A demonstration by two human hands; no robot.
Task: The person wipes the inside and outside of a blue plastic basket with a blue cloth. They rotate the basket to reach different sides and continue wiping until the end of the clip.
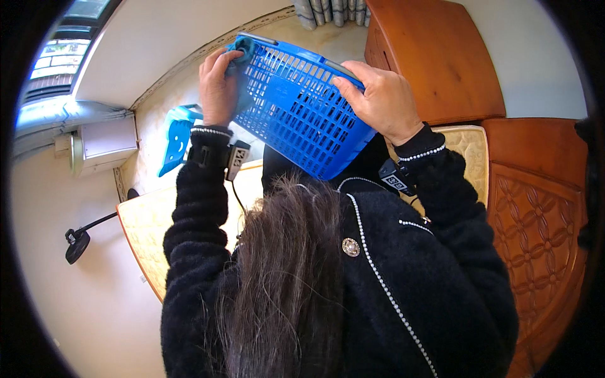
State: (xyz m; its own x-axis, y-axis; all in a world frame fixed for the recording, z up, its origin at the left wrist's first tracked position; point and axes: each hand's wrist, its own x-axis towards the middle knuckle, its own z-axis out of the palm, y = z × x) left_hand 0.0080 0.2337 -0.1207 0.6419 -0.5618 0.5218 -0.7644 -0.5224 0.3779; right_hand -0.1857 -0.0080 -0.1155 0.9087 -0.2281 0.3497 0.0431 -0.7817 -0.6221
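Observation:
A blue plastic basket [287, 94] with slotted walls is held up tilted in front of me, its grey handle parts along the upper rim. My right hand [381, 101] grips the rim at its right corner, thumb over the near side and fingers behind. At the left corner my left hand [218, 85] is closed on a teal cloth [241, 47], which is bunched against the rim. Part of the cloth seems to hang inside the basket wall, blurred by the slots. The left fingertips are partly hidden by the cloth.
A bed with a yellow mattress [148, 236] lies beneath and around me. Left of the basket stands a blue plastic chair [176, 140], with a white cabinet [110, 142] beyond. A wooden cabinet [441, 63] is at the far right, near a carved headboard [535, 239]. Grey curtains [331, 11] hang ahead.

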